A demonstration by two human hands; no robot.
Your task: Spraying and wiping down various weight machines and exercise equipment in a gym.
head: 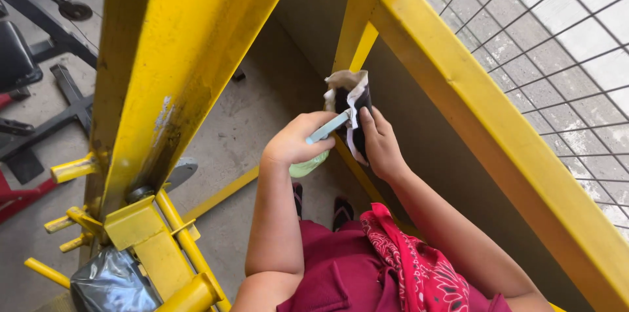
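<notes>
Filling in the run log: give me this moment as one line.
left hand: grips pale green spray bottle | right hand: holds black-and-white cloth against yellow frame bar | red bandana on lap

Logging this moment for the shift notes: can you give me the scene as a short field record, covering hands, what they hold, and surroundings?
left hand: grips a pale green spray bottle, nozzle toward the cloth
right hand: holds a black and white cloth against the frame
yellow steel frame: paint worn, dark grime on the near upright
wire mesh panel: right side
red bandana: at the waist
floor: grey concrete
</notes>
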